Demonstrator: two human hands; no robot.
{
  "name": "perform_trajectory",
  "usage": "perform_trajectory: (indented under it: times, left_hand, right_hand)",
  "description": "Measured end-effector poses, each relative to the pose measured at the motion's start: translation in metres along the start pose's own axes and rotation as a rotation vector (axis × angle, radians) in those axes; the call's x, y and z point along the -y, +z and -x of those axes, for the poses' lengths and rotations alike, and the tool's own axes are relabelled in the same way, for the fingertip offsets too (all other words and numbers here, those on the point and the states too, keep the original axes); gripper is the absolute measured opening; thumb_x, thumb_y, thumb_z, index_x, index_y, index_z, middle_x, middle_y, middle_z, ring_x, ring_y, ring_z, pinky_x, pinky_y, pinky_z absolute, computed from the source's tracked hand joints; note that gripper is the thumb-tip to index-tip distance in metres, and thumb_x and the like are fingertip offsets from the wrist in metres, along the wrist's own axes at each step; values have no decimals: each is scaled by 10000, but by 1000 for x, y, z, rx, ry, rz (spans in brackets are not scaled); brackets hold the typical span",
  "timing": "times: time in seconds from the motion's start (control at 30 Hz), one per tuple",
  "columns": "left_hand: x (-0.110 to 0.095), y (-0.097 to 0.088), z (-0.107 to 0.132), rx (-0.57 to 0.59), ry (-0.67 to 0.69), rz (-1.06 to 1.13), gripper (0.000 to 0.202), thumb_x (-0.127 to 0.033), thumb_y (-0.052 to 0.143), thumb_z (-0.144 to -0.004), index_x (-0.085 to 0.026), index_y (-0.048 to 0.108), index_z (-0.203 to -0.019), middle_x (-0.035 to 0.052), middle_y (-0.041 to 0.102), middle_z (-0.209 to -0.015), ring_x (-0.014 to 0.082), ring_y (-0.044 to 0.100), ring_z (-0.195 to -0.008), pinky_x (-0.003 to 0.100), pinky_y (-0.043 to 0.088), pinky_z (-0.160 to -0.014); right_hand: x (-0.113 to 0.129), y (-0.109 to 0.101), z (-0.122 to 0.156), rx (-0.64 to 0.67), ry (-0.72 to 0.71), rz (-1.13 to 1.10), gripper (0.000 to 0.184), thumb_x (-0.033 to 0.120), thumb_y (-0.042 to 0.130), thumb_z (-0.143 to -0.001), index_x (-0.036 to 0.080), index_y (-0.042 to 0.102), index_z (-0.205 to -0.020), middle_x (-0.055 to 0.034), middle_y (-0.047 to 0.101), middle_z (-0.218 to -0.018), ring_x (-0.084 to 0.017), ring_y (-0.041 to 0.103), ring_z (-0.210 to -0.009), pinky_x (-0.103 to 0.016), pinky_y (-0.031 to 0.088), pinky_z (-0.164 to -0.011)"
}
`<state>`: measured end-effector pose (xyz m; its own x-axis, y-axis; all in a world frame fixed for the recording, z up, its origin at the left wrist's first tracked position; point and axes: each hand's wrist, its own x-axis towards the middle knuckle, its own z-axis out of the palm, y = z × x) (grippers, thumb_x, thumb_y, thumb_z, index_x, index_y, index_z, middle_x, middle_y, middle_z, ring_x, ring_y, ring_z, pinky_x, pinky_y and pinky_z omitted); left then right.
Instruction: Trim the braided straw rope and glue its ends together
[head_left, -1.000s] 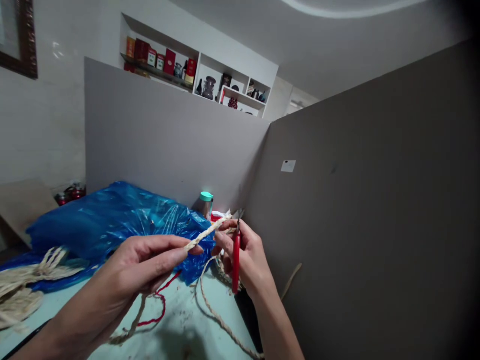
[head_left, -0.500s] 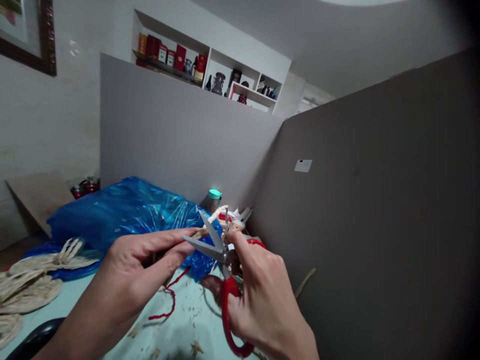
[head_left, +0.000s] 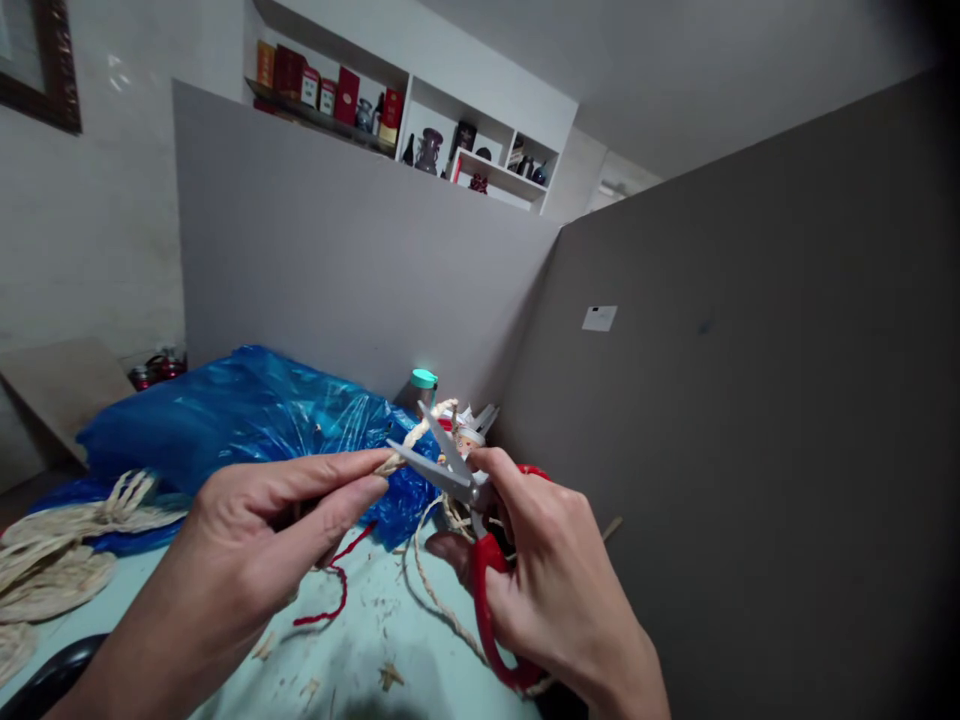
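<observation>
Between thumb and fingers, my left hand (head_left: 285, 545) pinches a pale braided straw cord (head_left: 417, 434), whose end sticks up past the fingertips. My right hand (head_left: 555, 570) grips red-handled scissors (head_left: 491, 600), their blades spread apart close to the cord. Part of the scissors is hidden behind my fingers. More braided cord (head_left: 431, 585) hangs below the right hand and trails over the pale green table (head_left: 405, 635). A short red string (head_left: 330, 605) lies on the table under my hands.
A large blue plastic bag (head_left: 240, 410) fills the back left. Flat woven straw pieces (head_left: 67, 570) lie at the left. A bottle with a turquoise lid (head_left: 424, 385) stands behind the hands. Grey partitions (head_left: 360, 260) rise at the back and right. Straw scraps (head_left: 390, 677) dot the table.
My right hand and the scissors have moved slightly right, away from my left fingertips. More of the hanging cord shows below. The whole view has shifted a little.
</observation>
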<state>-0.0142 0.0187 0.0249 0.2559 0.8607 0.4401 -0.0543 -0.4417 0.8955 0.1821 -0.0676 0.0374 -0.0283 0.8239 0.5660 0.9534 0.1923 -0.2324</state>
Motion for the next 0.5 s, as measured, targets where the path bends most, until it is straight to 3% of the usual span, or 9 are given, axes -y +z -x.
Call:
perform_trajectory:
  times: [0.13, 0.23, 0.37, 0.5]
  left_hand:
    - [-4, 2, 1, 26, 73, -29, 182, -301, 764, -709, -380, 856, -844, -48, 802, -665, 142, 637, -535, 239, 593, -605]
    - [-2, 1, 0, 29, 68, -43, 200, -306, 744, -727, -384, 853, -876, -38, 820, -722, 176, 710, -649, 293, 617, -750]
    - [5, -4, -2, 36, 39, -35, 170, -334, 751, -740, -394, 852, -864, -35, 842, -833, 204, 751, -828, 306, 595, -863]
    - [8, -7, -3, 38, 24, -44, 154, -335, 755, -765, -389, 851, -872, -57, 801, -700, 205, 734, -885, 309, 571, -921]
  right_hand:
    - [6, 4, 0, 66, 7, 53, 191, 313, 624, -797, 237, 554, -958, -7, 627, -715, -184, 499, -624, -311, 280, -587]
    - [9, 12, -2, 101, 23, 67, 209, 368, 611, -813, 230, 551, -957, -19, 623, -715, -193, 483, -624, -318, 278, -584]
    - [10, 18, -3, 93, 25, 100, 156, 320, 601, -813, 223, 538, -918, -21, 623, -693, -191, 482, -601, -324, 258, -565]
    - [10, 20, -5, 76, -6, 119, 143, 335, 590, -859, 223, 505, -886, -10, 606, -651, -180, 472, -570, -323, 243, -555]
